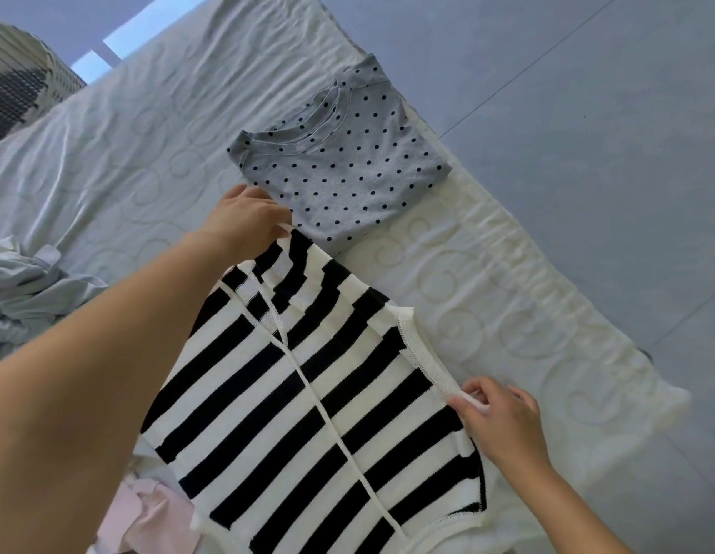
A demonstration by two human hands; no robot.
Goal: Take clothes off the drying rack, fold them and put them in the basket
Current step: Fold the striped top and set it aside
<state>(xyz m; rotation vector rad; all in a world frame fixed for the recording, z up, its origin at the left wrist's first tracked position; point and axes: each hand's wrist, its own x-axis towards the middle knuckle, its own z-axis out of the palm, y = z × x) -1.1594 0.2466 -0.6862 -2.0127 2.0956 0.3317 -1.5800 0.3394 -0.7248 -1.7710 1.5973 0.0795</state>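
Fabric [148,513] in pale pink lies crumpled at the near edge of the bed [128,153], partly covered by the striped top [307,413].

Striped top: black and white horizontal bands, with a raised white seam running down its middle and overlock stitching exposed along its edges. It is spread over the near part of the bed and held at two points.

Right hand [503,417]: located at the near right edge of the striped top. Grip state: thumb and fingertips pinch the white stitched edge of the garment; the remaining fingers are curled.

Left hand [248,221]: extended forward to the far corner of the striped top. Grip state: fingers are curled and pinch the white corner of the fabric, lifting it slightly off the bed.

Light blue garments [28,289]: an unfolded, bunched heap on the bed, to the left of the left forearm and apart from the striped top.

Polka-dot shirt [347,165]: grey with dark dots, folded into a flat rectangle, collar facing away. It lies on the bed just beyond the left hand, near the bed's right edge.

Bed: covered in a white quilted sheet with a swirl pattern.

Slatted white basket [28,86]: stands beyond the far left side of the bed; something dark shows through its slats.

Floor [587,113]: grey tiles, to the right of the bed.
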